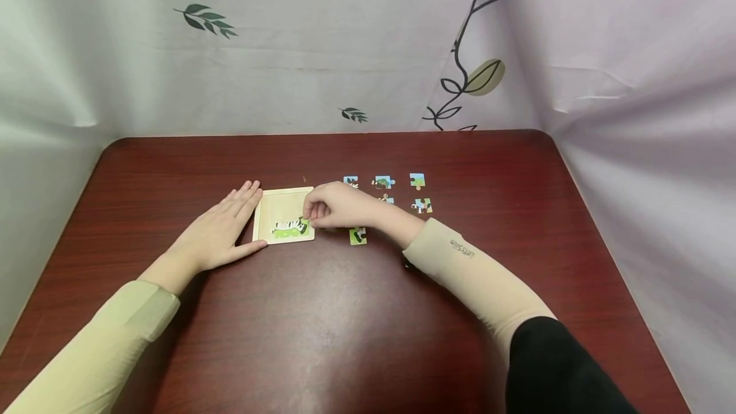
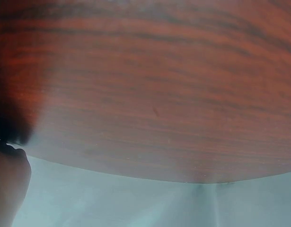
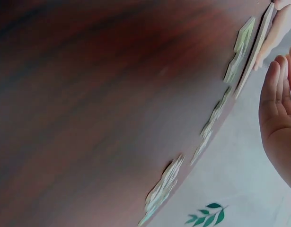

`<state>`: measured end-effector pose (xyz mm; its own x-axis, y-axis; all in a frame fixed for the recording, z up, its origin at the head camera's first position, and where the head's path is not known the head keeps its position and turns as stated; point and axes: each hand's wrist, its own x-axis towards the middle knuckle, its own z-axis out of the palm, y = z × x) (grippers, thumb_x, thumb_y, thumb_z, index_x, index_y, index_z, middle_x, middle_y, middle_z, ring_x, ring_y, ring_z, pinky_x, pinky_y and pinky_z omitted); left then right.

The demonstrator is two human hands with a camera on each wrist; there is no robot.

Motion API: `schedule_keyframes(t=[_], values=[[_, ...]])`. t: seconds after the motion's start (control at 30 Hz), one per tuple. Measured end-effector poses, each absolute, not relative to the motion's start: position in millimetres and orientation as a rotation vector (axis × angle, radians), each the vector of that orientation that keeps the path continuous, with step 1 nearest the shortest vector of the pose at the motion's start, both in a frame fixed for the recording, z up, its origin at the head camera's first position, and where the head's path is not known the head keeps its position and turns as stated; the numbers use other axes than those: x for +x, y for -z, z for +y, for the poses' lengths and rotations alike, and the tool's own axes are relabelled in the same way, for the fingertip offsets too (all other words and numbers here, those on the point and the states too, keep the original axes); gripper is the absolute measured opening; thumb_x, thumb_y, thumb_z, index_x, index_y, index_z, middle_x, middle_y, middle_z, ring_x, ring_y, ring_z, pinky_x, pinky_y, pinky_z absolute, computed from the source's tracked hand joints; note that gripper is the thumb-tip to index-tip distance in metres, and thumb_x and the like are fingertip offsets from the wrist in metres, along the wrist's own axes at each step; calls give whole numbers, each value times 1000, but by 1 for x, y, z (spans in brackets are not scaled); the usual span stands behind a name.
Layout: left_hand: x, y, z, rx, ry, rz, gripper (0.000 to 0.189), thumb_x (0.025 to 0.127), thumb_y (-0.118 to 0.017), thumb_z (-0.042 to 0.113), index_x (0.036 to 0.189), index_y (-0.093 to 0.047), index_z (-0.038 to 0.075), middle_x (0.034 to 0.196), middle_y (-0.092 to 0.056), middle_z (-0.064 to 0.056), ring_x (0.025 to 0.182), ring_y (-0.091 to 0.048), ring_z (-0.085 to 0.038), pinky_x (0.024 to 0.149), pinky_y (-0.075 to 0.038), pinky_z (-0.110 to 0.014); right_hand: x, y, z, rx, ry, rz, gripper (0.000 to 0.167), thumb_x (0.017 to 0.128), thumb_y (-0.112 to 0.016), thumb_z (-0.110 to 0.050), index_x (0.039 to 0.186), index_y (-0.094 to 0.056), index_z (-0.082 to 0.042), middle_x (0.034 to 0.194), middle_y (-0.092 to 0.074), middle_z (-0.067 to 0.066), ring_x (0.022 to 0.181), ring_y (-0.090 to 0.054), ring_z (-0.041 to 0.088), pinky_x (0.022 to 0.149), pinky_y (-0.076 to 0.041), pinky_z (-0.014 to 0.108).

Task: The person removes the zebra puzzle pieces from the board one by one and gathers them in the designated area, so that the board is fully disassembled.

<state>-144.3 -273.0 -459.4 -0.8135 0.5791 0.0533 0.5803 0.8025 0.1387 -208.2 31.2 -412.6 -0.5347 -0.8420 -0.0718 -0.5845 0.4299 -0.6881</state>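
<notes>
A square wooden puzzle tray (image 1: 284,195) lies on the table. My left hand (image 1: 220,229) rests flat at its left side, fingers extended along the edge and thumb near the lower corner. Joined zebra puzzle pieces (image 1: 289,229) lie along the near part of the tray. My right hand (image 1: 342,205) reaches over the tray's right edge, fingers bent, fingertips right by the rightmost zebra piece. In the right wrist view, the fingers (image 3: 273,90) are close together; I cannot tell whether they pinch a piece. The left wrist view mostly shows bare tabletop.
Several loose puzzle pieces lie right of the tray, including a green one (image 1: 358,236), a blue one (image 1: 383,181) and two farther right, one (image 1: 417,180) behind the other (image 1: 422,206). My right forearm partly covers others. A pale curtain (image 1: 287,69) hangs behind the dark red table (image 1: 322,337).
</notes>
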Motion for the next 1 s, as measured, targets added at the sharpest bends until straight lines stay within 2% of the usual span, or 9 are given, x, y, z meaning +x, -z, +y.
schedule_keyframes(t=[0.2, 1.0], values=[[-144, 458, -273, -943, 236, -2995, 101, 96, -71, 50, 165, -24, -7, 175, -22, -26, 163, -23, -42, 139, -6, -34, -211, 414, 12, -1219, 836, 2252, 8, 96, -76, -8, 104, -75, -5, 98, -75, 5, 86, -69, 10, 78, -55, 11], [-143, 458, -273, -942, 238, -2993, 100, 97, -71, 50, 165, -24, -6, 175, -23, -25, 164, -23, -41, 139, -9, -38, -209, 415, -21, -1239, 639, 2297, 18, 92, -79, -6, 109, -73, -6, 102, -73, 5, 93, -66, 11, 83, -49, 12]])
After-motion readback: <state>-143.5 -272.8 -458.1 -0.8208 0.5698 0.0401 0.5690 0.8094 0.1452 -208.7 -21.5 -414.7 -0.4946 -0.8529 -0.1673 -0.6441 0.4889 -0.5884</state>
